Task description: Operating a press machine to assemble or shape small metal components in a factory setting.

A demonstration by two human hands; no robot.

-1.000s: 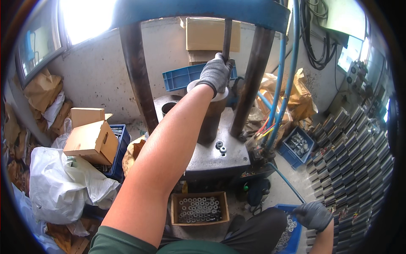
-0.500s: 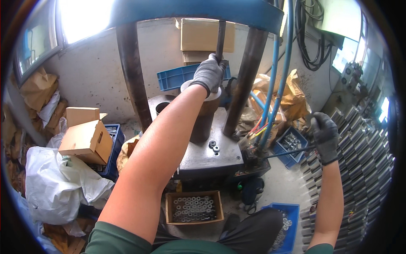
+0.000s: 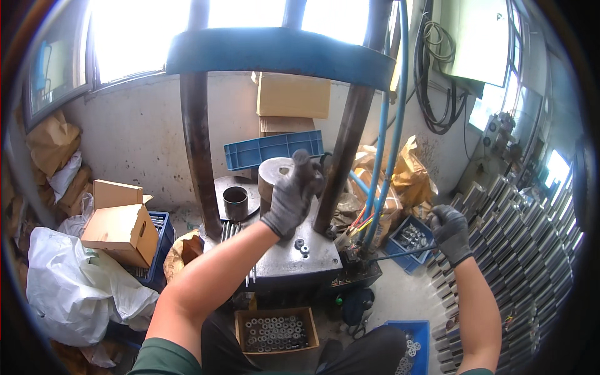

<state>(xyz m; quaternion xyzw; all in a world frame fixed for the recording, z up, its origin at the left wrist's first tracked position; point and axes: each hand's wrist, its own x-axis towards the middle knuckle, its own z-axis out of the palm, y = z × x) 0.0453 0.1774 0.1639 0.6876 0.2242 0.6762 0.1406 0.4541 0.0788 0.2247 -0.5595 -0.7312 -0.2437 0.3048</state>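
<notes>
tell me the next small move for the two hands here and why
Probably draw the left hand clear of the grey cylinder before the right hand works the thin lever. The left glove sits right at the cylinder top between the press columns, and the right fingers already wrap the lever's end.

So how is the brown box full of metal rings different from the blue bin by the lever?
The open brown cardboard box of metal rings sits low under the press table, near the person's knees; the blue plastic bin of metal parts lies to the right, below the gloved right hand. The box's rings are packed in neat rows; the bin's parts look jumbled. Both are open-topped.
</notes>
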